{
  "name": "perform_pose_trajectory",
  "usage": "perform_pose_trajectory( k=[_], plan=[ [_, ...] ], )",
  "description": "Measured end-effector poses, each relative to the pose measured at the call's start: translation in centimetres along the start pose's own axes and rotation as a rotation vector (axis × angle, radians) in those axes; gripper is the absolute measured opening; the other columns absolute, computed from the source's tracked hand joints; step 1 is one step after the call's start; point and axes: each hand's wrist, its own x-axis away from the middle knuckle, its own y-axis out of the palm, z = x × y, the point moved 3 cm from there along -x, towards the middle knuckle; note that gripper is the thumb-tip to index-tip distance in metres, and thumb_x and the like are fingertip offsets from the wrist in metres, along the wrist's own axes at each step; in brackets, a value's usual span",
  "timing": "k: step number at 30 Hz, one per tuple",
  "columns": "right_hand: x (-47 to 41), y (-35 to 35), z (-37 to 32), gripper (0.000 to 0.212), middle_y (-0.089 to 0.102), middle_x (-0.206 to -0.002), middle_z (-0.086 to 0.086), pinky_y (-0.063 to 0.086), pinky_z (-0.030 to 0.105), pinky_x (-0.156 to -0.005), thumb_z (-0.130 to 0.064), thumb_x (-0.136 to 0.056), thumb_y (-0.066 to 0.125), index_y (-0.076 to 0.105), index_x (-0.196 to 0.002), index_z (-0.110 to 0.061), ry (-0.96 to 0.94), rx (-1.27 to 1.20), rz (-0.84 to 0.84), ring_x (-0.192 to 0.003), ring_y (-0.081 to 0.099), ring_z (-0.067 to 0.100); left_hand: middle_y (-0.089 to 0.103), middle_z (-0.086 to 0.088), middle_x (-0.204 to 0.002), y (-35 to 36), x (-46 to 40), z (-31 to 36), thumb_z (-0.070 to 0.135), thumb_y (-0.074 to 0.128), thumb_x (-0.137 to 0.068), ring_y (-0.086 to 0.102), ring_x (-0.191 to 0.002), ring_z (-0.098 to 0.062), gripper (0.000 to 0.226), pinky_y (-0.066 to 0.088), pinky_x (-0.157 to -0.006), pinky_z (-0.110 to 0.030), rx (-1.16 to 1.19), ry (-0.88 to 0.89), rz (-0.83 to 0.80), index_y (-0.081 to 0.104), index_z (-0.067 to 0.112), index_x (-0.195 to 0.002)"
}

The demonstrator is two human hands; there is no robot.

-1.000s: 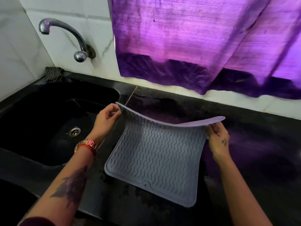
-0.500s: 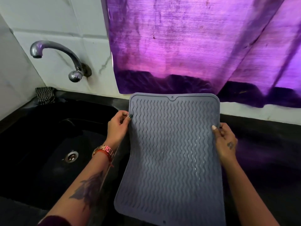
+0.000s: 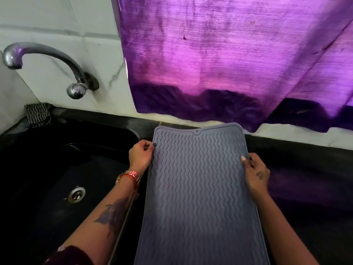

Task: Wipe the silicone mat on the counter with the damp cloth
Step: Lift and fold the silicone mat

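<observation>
The grey-blue silicone mat (image 3: 200, 197) with wavy ridges and a small notch on its far edge lies long-ways on the black stone counter (image 3: 305, 169), just to the right of the black sink (image 3: 63, 169). I cannot tell if the whole mat is flat on the counter or if the middle is lifted a little. The left hand (image 3: 140, 157) pinches the left edge of the mat, with the thumb on top and the fingers curled under. The right hand (image 3: 255, 172) grips the right edge the same way, thumb on top. A checked cloth (image 3: 38, 115) sits bunched in the far corner behind the sink, under the curved silver tap (image 3: 47, 64). It may be the damp cloth for wiping, but I cannot be sure. A shiny purple curtain (image 3: 229, 64) hangs on the wall behind the mat. It looks like the mat is being put in place, so the wiping has not begun. From here, some things could go wrong. The mat is soft and bendy, so if one hand lets go too soon, it could flop or slide toward the sink. The counter may be wet, so the mat might slip when the cloth pushes on it. The cloth is far away, so reaching for it could drag the mat out of place.
</observation>
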Motion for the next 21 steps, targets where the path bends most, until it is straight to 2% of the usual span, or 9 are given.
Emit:
perform_pose_trajectory(
  k=[5, 9, 13, 17, 21],
  plan=[
    [-0.2, 1.2, 1.6, 0.017, 0.061, -0.086, 0.005, 0.04, 0.023, -0.064, -0.022, -0.095, 0.05, 0.06, -0.098, -0.008, 0.07, 0.083, -0.059, -0.081, 0.058, 0.022, 0.068, -0.013, -0.101, 1.5, -0.5, -1.6, 0.019, 0.059, -0.09, 0.062, -0.095, -0.028, 0.016, 0.041, -0.071, -0.027, -0.122, -0.118, -0.015, 0.068, 0.007, -0.097],
    [-0.6, 1.2, 1.7, 0.029, 0.064, -0.1, 0.01, 0.041, 0.027, -0.076, -0.03, -0.095, 0.05, 0.062, -0.109, -0.007, 0.118, 0.176, -0.163, -0.091, 0.059, 0.025, 0.068, -0.014, -0.103, 1.6, -0.3, -1.9, 0.022, 0.058, -0.09, 0.061, -0.098, -0.03, 0.021, 0.043, -0.075, -0.029, -0.171, -0.167, -0.034, 0.069, 0.007, -0.101],
    [0.4, 0.1, 1.7, 0.031, 0.066, -0.107, 0.007, 0.045, 0.027, -0.078, -0.031, -0.091, 0.057, 0.062, -0.115, -0.012, 0.159, 0.158, -0.267, -0.092, 0.06, 0.021, 0.068, -0.012, -0.101, 1.0, 0.3, -1.6, 0.021, 0.059, -0.088, 0.062, -0.097, -0.029, 0.018, 0.044, -0.076, -0.029, -0.198, -0.198, -0.082, 0.071, 0.01, -0.096],
    [2.9, -1.6, 1.9, 0.039, 0.067, -0.11, 0.009, 0.051, 0.043, -0.088, -0.032, -0.087, 0.062, 0.059, -0.122, -0.015, 0.222, 0.142, -0.288, -0.096, 0.064, 0.025, 0.069, -0.008, -0.095, 0.0, 2.2, -2.1, 0.025, 0.062, -0.086, 0.064, -0.089, -0.026, 0.013, 0.051, -0.077, -0.031, -0.241, -0.199, -0.171, 0.068, 0.014, -0.086],
    [6.4, -3.4, 1.7, 0.04, 0.066, -0.111, 0.008, 0.05, 0.035, -0.084, -0.031, -0.088, 0.061, 0.057, -0.125, -0.016, 0.227, 0.2, -0.314, -0.096, 0.063, 0.024, 0.065, -0.005, -0.091, -1.1, 5.4, -2.6, 0.029, 0.064, -0.085, 0.064, -0.083, -0.021, 0.012, 0.056, -0.08, -0.038, -0.239, -0.211, -0.286, 0.059, 0.018, -0.083]
  ],
)
